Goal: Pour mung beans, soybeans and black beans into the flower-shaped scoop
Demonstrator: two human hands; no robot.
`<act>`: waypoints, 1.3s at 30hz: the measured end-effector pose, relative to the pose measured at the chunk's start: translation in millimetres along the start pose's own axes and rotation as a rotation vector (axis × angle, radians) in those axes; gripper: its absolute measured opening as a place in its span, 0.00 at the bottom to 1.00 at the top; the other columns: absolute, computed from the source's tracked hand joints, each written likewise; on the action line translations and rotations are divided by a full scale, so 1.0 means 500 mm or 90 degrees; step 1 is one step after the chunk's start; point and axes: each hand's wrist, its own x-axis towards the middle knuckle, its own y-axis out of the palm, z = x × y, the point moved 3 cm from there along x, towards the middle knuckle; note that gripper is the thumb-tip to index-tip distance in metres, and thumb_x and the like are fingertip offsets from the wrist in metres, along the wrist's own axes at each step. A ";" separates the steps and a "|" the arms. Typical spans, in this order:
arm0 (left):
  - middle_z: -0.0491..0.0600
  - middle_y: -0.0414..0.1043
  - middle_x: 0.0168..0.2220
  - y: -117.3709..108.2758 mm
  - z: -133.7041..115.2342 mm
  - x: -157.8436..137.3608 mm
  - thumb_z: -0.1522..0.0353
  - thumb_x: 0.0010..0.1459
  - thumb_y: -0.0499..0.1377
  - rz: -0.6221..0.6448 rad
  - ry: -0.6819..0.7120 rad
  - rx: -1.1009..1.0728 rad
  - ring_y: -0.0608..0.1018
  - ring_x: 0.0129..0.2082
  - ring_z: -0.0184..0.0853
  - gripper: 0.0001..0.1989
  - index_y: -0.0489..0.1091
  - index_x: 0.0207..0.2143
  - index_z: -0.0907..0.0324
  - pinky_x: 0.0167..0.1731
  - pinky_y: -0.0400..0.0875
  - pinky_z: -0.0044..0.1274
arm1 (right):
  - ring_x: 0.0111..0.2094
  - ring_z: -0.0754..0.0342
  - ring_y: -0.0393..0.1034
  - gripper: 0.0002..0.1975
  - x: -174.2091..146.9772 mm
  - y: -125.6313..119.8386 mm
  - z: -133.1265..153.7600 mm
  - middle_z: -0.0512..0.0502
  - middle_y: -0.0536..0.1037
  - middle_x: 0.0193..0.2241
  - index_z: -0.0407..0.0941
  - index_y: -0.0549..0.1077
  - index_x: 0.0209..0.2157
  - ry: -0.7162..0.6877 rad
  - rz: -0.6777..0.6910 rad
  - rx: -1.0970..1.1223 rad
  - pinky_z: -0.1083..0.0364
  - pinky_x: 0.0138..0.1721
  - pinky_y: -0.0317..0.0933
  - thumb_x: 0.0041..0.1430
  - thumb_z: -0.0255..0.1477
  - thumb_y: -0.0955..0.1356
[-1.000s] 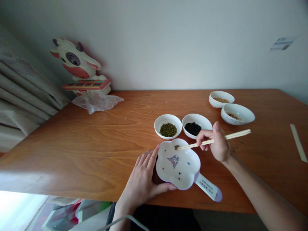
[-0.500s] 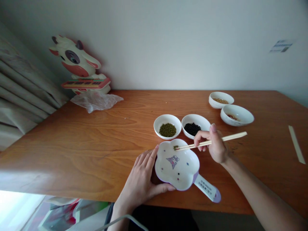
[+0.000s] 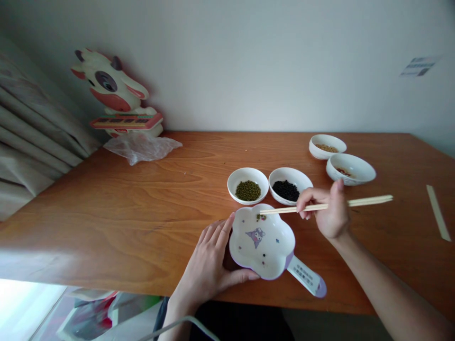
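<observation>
My left hand grips the near left side of a white flower-shaped dish with a handle and purple rim, fingers along the left edge and thumb at the front. A few small green beans lie near its far edge. My right hand holds wooden chopsticks, whose tips reach over that far part, by the green beans; nothing is visible between them. Just behind the dish stand a white bowl of green beans and another white bowl of black beans.
Farther back on the right are a bowl of yellowish grains and a bowl with something reddish-brown. A cow-shaped toy keyboard and a crumpled plastic bag occupy the back left. A pale strip lies at the right.
My right hand has moved right, drawing the chopsticks rightward, with their tips slightly higher over the dish. My left hand and the dish have stayed in place.
</observation>
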 end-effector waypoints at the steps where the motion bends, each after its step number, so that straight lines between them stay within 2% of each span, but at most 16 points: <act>1: 0.62 0.60 0.69 0.000 0.000 0.000 0.37 0.48 0.65 0.001 0.000 -0.001 0.68 0.65 0.56 0.63 0.41 0.75 0.53 0.64 0.63 0.48 | 0.17 0.52 0.64 0.46 0.000 -0.003 0.003 0.43 0.71 0.14 0.46 0.77 0.18 -0.013 -0.021 0.011 0.52 0.20 0.55 0.67 0.61 0.47; 4: 0.61 0.61 0.69 0.001 0.000 0.000 0.37 0.48 0.65 0.000 -0.001 0.000 0.68 0.65 0.56 0.63 0.41 0.75 0.52 0.64 0.63 0.48 | 0.19 0.51 0.65 0.46 -0.001 -0.008 0.007 0.42 0.72 0.15 0.46 0.78 0.19 -0.044 -0.071 0.039 0.51 0.21 0.56 0.66 0.61 0.47; 7: 0.61 0.61 0.69 0.001 0.000 0.000 0.36 0.48 0.65 -0.001 -0.002 0.001 0.68 0.66 0.55 0.63 0.41 0.75 0.52 0.64 0.63 0.48 | 0.20 0.51 0.67 0.43 0.001 -0.004 0.006 0.43 0.74 0.17 0.47 0.78 0.22 -0.050 -0.085 0.048 0.51 0.23 0.57 0.69 0.58 0.49; 13: 0.61 0.60 0.69 0.000 0.001 -0.002 0.36 0.48 0.65 -0.004 -0.002 0.005 0.68 0.66 0.54 0.63 0.41 0.75 0.52 0.64 0.64 0.46 | 0.24 0.54 0.68 0.24 0.012 0.010 0.012 0.47 0.78 0.26 0.47 0.78 0.33 -0.077 -0.029 -0.060 0.53 0.25 0.57 0.74 0.46 0.60; 18: 0.61 0.60 0.70 0.001 0.002 -0.004 0.36 0.48 0.65 0.000 0.000 0.008 0.68 0.66 0.54 0.63 0.41 0.75 0.52 0.64 0.63 0.47 | 0.27 0.55 0.68 0.19 0.018 0.003 0.015 0.48 0.75 0.26 0.47 0.78 0.33 -0.067 -0.010 -0.131 0.55 0.27 0.58 0.72 0.44 0.64; 21: 0.61 0.60 0.69 0.001 0.002 -0.004 0.37 0.49 0.65 0.002 0.000 0.009 0.68 0.66 0.55 0.63 0.41 0.75 0.53 0.64 0.63 0.47 | 0.27 0.55 0.67 0.21 0.020 -0.001 0.013 0.48 0.75 0.26 0.47 0.78 0.33 -0.053 0.012 -0.095 0.55 0.26 0.57 0.73 0.44 0.62; 26: 0.61 0.62 0.68 -0.001 0.000 0.000 0.37 0.48 0.65 -0.006 0.000 0.006 0.69 0.65 0.54 0.63 0.41 0.75 0.53 0.63 0.65 0.46 | 0.26 0.55 0.67 0.29 0.015 -0.006 0.012 0.47 0.77 0.27 0.48 0.78 0.33 -0.034 0.095 -0.023 0.53 0.25 0.57 0.75 0.46 0.55; 29: 0.60 0.61 0.69 -0.001 -0.001 0.001 0.37 0.48 0.65 -0.004 0.001 0.005 0.68 0.65 0.54 0.63 0.41 0.75 0.52 0.64 0.64 0.46 | 0.24 0.54 0.67 0.31 0.007 -0.012 0.013 0.48 0.75 0.24 0.49 0.79 0.32 -0.041 0.156 -0.063 0.53 0.25 0.59 0.75 0.47 0.52; 33: 0.61 0.60 0.70 0.001 0.000 -0.001 0.36 0.48 0.65 0.001 -0.001 0.003 0.67 0.66 0.54 0.63 0.41 0.75 0.52 0.65 0.62 0.47 | 0.25 0.53 0.69 0.38 -0.001 -0.016 0.008 0.46 0.75 0.24 0.48 0.78 0.28 -0.051 0.256 -0.141 0.52 0.28 0.62 0.74 0.50 0.48; 39: 0.60 0.60 0.70 0.001 0.000 -0.001 0.36 0.48 0.65 -0.005 -0.001 -0.001 0.67 0.66 0.55 0.63 0.42 0.75 0.53 0.64 0.63 0.46 | 0.28 0.51 0.71 0.39 -0.002 -0.010 0.004 0.45 0.76 0.27 0.47 0.77 0.30 -0.051 0.321 -0.146 0.53 0.30 0.65 0.72 0.54 0.47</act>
